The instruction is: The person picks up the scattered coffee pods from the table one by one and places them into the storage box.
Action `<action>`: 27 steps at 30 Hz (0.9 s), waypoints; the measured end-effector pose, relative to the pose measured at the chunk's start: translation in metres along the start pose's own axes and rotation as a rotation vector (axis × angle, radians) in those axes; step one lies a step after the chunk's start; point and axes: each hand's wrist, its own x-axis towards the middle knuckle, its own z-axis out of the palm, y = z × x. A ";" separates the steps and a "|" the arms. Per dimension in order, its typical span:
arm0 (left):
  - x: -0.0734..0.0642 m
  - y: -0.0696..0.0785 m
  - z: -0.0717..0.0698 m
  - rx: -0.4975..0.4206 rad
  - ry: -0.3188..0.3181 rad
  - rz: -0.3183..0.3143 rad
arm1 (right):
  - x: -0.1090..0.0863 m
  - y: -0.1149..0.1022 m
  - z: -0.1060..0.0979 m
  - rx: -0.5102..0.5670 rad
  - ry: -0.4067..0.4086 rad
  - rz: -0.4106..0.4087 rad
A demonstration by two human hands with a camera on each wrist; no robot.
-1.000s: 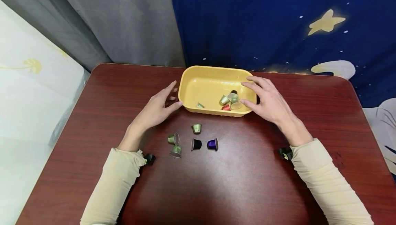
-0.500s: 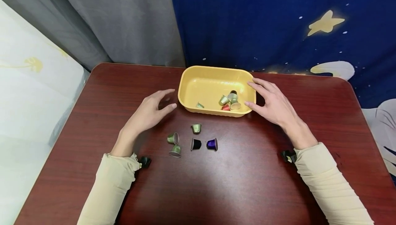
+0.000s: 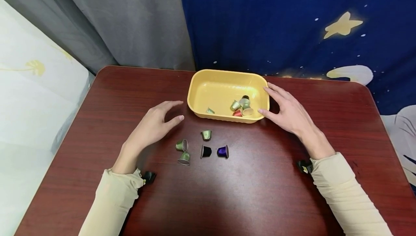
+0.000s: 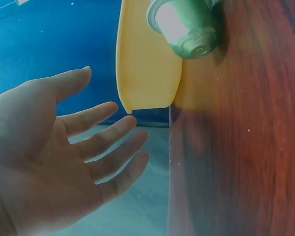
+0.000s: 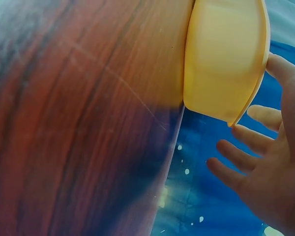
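A yellow plastic bin (image 3: 224, 118) stands at the back of the table. My left hand (image 3: 152, 126) is held to the left of it, fingers spread, holding nothing. At the bin's right end is my right hand (image 3: 290, 117); its thumb appears to touch the rim in the right wrist view, with the other fingers loosely extended. In front of the bin lie coffee capsules: a light green one (image 3: 206, 135), two darker green ones (image 3: 182, 145) side by side, a black one (image 3: 206, 151) and a purple one (image 3: 223, 151). One green capsule (image 4: 194, 34) looms large in the left wrist view.
Inside the bin, several capsules (image 3: 235, 105) cluster at the right, including a red one (image 3: 237, 113), and a small green one (image 3: 210, 110) sits near the front wall. Grey curtain (image 3: 130, 23) and blue starry curtain (image 3: 260, 23) hang behind the dark red table (image 3: 253, 189).
My left hand has drawn back from the bin's left end, towards the left and nearer me. The right hand has shifted slightly right, to the bin's rim. Bin and capsules look unmoved.
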 end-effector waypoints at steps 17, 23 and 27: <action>-0.020 -0.001 0.004 0.023 -0.031 -0.030 | -0.005 0.000 0.003 0.076 -0.044 0.098; -0.027 -0.002 0.004 0.040 -0.042 -0.043 | -0.005 -0.001 0.001 0.094 -0.065 0.128; -0.034 0.001 0.004 0.071 -0.052 -0.083 | -0.005 -0.001 0.002 0.100 -0.075 0.141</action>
